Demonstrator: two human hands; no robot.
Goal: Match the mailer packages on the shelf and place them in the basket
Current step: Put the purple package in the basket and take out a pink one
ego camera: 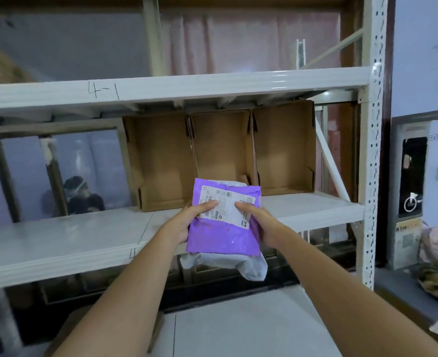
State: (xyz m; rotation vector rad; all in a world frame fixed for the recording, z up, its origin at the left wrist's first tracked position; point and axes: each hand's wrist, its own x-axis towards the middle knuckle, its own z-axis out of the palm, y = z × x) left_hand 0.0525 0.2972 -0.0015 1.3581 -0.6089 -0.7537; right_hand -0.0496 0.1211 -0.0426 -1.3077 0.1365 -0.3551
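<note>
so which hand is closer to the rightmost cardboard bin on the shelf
Right. The right hand grips the purple mailer's right edge, below the bin; the left hand grips its left edge, farther away.

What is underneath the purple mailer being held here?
A white-grey mailer lies under the purple mailer; its edges stick out at the bottom and top. Most of it, and any label, is covered. The left hand and right hand grip the stack.

Mailer [223,235] before shelf [58,243], three cardboard bins [223,150] on shelf behind it
</note>
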